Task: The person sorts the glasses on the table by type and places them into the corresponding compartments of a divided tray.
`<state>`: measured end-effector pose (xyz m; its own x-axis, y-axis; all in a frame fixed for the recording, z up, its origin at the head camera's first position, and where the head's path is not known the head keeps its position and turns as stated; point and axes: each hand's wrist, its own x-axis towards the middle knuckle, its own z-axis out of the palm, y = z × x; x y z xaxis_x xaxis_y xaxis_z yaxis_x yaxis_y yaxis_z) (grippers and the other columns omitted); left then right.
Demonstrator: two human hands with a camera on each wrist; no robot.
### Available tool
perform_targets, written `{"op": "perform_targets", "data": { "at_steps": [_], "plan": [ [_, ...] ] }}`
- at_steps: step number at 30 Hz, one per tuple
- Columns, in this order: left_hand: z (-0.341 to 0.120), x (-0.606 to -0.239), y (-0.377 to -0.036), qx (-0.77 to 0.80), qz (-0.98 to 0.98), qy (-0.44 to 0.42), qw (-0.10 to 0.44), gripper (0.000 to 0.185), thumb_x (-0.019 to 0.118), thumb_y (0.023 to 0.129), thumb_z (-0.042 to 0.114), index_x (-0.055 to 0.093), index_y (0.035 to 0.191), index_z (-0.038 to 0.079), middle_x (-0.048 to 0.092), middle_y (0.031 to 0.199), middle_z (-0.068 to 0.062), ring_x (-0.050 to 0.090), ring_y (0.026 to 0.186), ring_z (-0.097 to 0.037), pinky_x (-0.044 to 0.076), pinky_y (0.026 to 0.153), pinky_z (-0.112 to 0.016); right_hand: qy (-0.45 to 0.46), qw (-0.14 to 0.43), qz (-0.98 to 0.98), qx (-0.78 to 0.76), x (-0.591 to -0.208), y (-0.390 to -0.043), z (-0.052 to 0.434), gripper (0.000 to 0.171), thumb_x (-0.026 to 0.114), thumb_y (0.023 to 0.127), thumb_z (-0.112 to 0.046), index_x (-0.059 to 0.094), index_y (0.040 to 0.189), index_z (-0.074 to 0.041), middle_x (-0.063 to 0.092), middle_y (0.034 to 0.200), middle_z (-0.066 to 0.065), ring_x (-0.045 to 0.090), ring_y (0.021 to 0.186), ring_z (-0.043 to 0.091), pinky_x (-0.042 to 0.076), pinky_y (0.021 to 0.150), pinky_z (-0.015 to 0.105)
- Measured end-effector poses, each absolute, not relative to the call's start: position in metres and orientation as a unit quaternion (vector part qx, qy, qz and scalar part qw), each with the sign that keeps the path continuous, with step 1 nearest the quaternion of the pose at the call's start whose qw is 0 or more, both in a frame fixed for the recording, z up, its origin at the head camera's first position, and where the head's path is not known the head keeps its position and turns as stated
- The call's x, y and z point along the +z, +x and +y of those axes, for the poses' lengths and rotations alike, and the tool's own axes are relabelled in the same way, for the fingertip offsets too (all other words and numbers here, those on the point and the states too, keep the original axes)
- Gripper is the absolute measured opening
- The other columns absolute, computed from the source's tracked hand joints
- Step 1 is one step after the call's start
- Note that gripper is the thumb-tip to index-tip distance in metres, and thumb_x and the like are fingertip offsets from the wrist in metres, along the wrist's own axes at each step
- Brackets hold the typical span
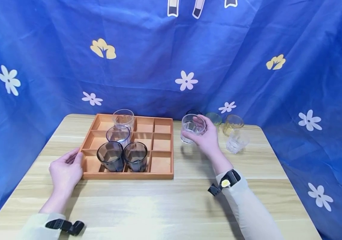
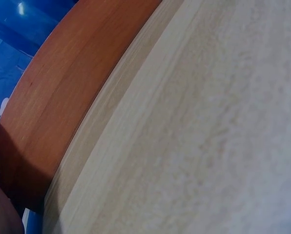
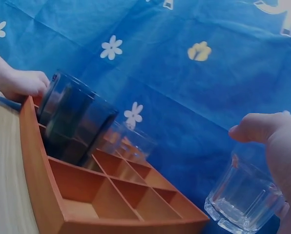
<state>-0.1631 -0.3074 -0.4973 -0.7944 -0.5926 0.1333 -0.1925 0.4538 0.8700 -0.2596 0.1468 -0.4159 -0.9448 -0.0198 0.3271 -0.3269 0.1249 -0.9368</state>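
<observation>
My right hand (image 1: 205,138) grips a clear drinking glass (image 1: 190,128) between thumb and fingers, to the right of a wooden divided tray (image 1: 129,176). In the right wrist view the same glass (image 3: 243,200) tilts, apart from the tray. At the tray's left side, my left hand (image 1: 67,170) holds the rim near the front corner. Two dark grey glasses (image 1: 111,156) stand in the front row. Behind them are a clear glass with a bluish rim (image 1: 118,135) and another clear glass (image 1: 123,118). The left wrist view shows mostly the tray's side wall (image 2: 62,87).
On the table's back right stand a yellowish glass (image 1: 233,125), a clear glass (image 1: 236,141), a greenish glass (image 1: 214,117) and a dark-rimmed glass (image 1: 193,112), the last two partly hidden by the right hand and its glass. A blue curtain (image 1: 147,60) hangs behind the wooden table (image 1: 147,210).
</observation>
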Motion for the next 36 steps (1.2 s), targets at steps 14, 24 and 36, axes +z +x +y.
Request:
{"op": "perform_targets", "data": {
  "at_steps": [14,24,36],
  "plan": [
    [-0.309,-0.498,-0.162,-0.471,-0.825,0.229,0.211,0.034,0.067,0.104,0.020,0.074,0.131,0.001,0.072,0.125,-0.021,0.064,0.090,0.011,0.052,0.076,-0.006,0.158,0.085,-0.737,0.651,-0.415,-0.288,0.098,0.083,0.095,0.075,0.000,0.052,0.146,0.005,0.066,0.137,0.021,0.061,0.130,0.028,0.047,0.113,0.036],
    [-0.310,-0.500,-0.160,-0.466,-0.830,0.226,0.208,0.034,0.066,0.104,0.020,0.073,0.132,0.001,0.071,0.126,-0.021,0.064,0.090,0.012,0.052,0.076,-0.005,0.168,0.071,-0.715,0.675,-0.428,-0.315,0.067,0.085,0.095,0.074,0.001,0.050,0.146,0.006,0.062,0.140,0.030,0.061,0.130,0.034,0.049,0.112,0.038],
    [-0.309,-0.497,-0.161,-0.479,-0.821,0.226,0.213,0.034,0.067,0.103,0.019,0.073,0.131,0.000,0.071,0.126,-0.022,0.066,0.092,0.008,0.053,0.077,-0.006,0.175,0.059,-0.741,0.646,-0.435,-0.340,0.026,0.085,0.097,0.077,-0.011,0.051,0.147,0.002,0.065,0.139,0.022,0.063,0.128,0.027,0.051,0.109,0.031]
  ]
}}
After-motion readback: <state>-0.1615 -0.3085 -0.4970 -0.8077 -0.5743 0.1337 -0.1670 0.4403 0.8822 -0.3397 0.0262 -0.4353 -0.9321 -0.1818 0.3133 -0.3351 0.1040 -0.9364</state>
